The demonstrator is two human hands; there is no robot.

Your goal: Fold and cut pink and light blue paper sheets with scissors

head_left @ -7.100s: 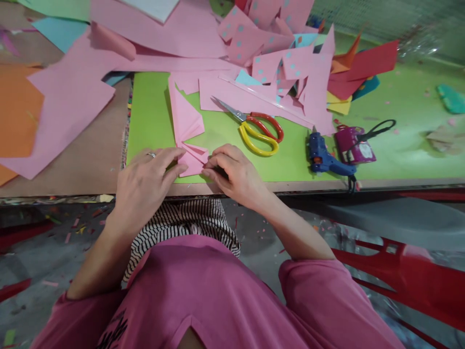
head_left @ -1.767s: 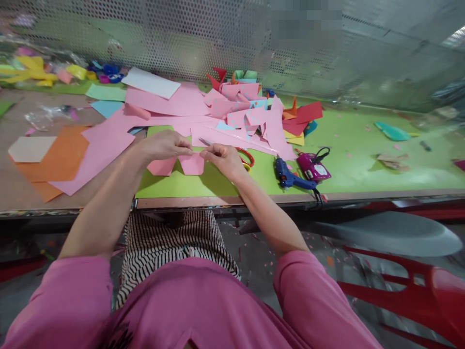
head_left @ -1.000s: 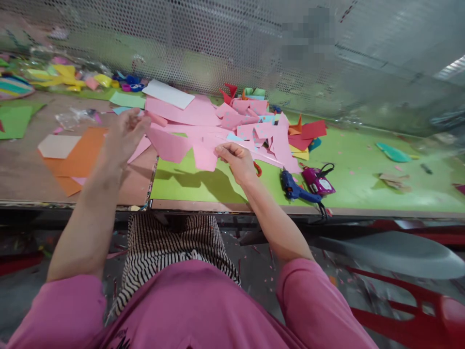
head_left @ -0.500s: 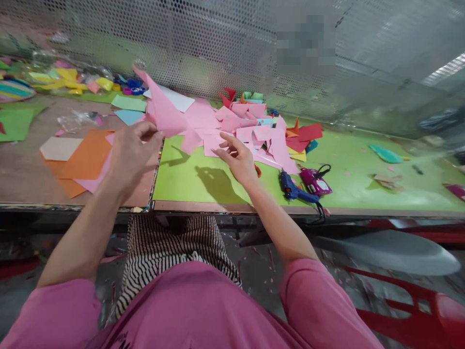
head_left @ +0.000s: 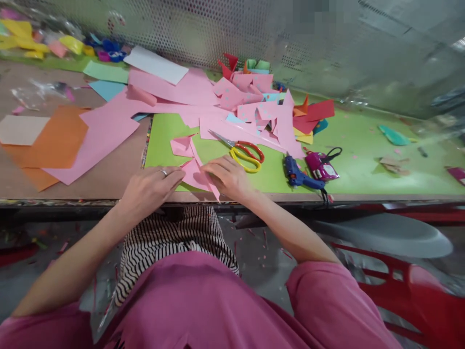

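Observation:
A folded pink paper piece (head_left: pixel 196 175) lies on the green tabletop (head_left: pixel 163 131) near the front edge, with creased flaps standing up. My left hand (head_left: pixel 154 186), a ring on one finger, closes its fingertips on the paper's left side. On the right side, my right hand (head_left: pixel 228 178) has its fingers bent together at the paper's edge. Just beyond my right hand lie scissors (head_left: pixel 241 151) with red and yellow handles, blades pointing left. Behind them spread pink paper sheets (head_left: pixel 181 87) and dotted pink pieces (head_left: pixel 250 99).
A blue glue gun (head_left: pixel 300 175) and a purple corded device (head_left: pixel 321 165) lie to the right. Orange paper (head_left: pixel 70 135) and a cream sheet (head_left: pixel 23 130) are at left. A perforated metal panel (head_left: pixel 203 29) rises behind the table.
Both hands have come together at the table's front around the pink paper, which my left hand held raised before. The scissors now show in full beside my right hand.

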